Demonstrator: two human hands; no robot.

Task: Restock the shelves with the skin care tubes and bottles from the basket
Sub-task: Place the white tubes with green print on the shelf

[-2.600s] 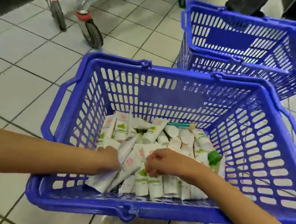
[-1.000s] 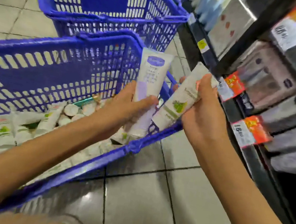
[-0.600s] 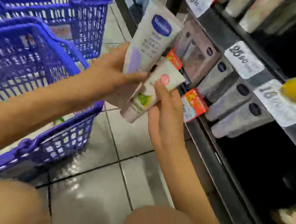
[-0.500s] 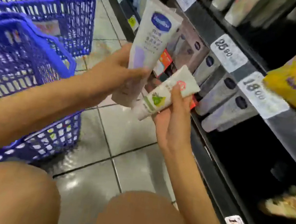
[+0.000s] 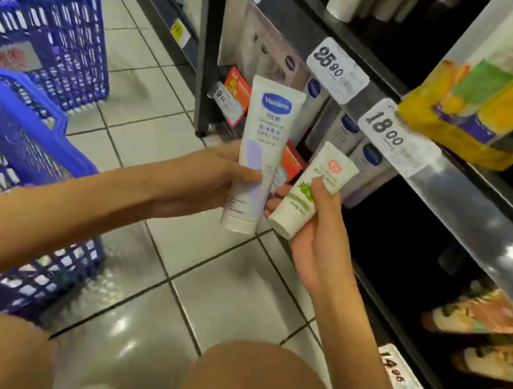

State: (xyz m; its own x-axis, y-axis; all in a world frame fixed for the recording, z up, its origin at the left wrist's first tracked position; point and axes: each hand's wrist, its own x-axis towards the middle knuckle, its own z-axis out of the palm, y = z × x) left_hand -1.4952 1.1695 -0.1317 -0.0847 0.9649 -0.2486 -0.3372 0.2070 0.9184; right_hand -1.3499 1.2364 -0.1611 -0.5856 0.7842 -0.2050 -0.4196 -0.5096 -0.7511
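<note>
My left hand grips a tall white tube with a blue oval logo and a lilac patch, cap end down. My right hand holds a shorter white tube with a red round mark and green leaves, tilted, cap down. Both tubes hang in front of the black shelf, just left of its edge. Similar blue-logo tubes stand on that shelf behind them. The blue basket is at the left on the floor; its contents are hidden from here.
A second blue basket stands farther back on the tiled floor. White price tags line the shelf edges. Yellow packs fill the upper right, flat packets the lower shelf. My knees are at the bottom.
Both hands lifted a tube out of the basket and swung right to the shelf. In the last half second both tubes dropped lower and sit closer together.
</note>
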